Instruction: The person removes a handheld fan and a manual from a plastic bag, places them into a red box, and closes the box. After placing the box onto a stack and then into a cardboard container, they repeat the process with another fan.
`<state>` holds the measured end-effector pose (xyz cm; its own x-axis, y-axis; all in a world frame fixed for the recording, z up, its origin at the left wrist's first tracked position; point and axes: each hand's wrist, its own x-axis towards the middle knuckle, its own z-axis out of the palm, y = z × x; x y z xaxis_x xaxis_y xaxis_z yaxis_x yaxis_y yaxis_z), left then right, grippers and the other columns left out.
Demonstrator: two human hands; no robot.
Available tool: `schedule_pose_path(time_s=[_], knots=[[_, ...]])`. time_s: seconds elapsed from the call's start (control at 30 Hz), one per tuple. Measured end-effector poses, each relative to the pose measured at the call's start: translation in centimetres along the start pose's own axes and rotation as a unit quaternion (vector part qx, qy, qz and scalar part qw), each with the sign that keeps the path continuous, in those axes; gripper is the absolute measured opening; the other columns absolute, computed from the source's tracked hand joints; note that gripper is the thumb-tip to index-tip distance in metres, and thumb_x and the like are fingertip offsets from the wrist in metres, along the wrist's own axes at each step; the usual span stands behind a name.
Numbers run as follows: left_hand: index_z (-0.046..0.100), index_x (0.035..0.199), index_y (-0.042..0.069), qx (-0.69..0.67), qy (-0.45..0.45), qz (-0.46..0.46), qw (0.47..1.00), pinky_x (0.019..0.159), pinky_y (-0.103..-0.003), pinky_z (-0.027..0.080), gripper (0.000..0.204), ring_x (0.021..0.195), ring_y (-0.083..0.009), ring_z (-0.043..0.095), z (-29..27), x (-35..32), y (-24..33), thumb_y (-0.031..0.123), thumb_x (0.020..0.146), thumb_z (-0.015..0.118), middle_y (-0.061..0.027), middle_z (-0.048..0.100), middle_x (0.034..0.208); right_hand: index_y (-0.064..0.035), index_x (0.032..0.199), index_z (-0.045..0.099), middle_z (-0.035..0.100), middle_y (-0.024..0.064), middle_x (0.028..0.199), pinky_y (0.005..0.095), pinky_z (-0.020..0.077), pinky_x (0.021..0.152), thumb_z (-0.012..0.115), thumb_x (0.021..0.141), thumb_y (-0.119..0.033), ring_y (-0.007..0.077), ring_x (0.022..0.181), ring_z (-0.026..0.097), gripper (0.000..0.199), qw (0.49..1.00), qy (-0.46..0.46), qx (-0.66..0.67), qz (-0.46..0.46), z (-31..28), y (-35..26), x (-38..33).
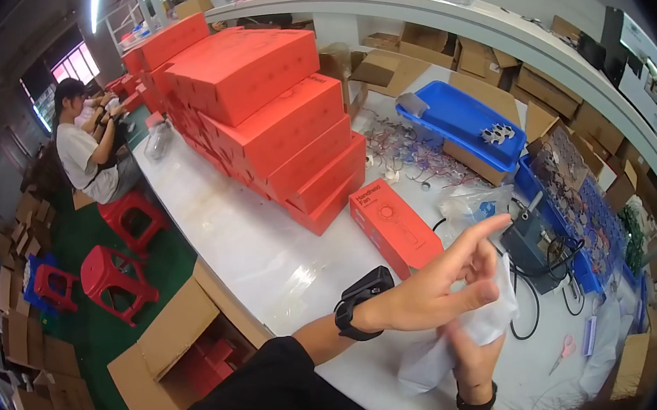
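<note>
My left hand (pixel 441 289) is raised over the white table (pixel 244 238), a black device strapped to its wrist. Its index finger is stretched out, the other fingers are partly bent, and nothing shows between them. Just below it, my right hand (pixel 477 357) is closed on a thin white bag (pixel 429 364), partly hidden behind the left hand. What the bag contains, if anything, cannot be made out. A red printed box (pixel 395 226) lies just beyond my left hand.
Stacked red boxes (pixel 271 115) stand at the far left. Right lie a blue tray (pixel 455 115), a grey device with cables (pixel 537 247) and pink scissors (pixel 564 352). An open carton (pixel 179 341) stands by the table's left edge. A seated person (pixel 90 150) works beyond red stools (pixel 116 279).
</note>
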<state>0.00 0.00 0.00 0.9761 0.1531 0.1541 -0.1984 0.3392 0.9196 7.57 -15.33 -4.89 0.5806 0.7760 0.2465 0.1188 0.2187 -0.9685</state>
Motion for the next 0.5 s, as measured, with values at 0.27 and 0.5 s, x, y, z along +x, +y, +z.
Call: schedule_pose_path(time_s=[0.27,0.5], knots=[[0.009,0.16,0.006,-0.04,-0.352,0.007,0.935,0.113,-0.042,0.038,0.124,0.144,-0.0291,0.034,-2.5,4.6,-7.3,0.036,0.073,0.092,-0.0166,0.027,0.156,0.0007,0.109,0.059,0.066,0.0091,0.093,0.0338,0.0521,0.081,0.071,0.086,-0.011,0.0181,0.084,0.064,0.028,0.98,-0.002,0.198,-0.034,-3.0,0.2,-0.2],[0.053,0.136,0.003,0.15,-0.357,-0.104,0.916,0.098,-0.034,0.049,0.07,0.121,-0.0177,0.058,-2.6,4.2,-4.7,0.014,0.076,0.087,-0.0078,0.064,0.124,0.0024,0.1,0.069,0.063,0.0157,0.107,0.0317,0.051,0.071,0.073,0.086,-0.004,0.0204,0.081,0.063,0.016,0.896,0.083,-0.335,-0.28,-4.9,-2.0,3.4]])
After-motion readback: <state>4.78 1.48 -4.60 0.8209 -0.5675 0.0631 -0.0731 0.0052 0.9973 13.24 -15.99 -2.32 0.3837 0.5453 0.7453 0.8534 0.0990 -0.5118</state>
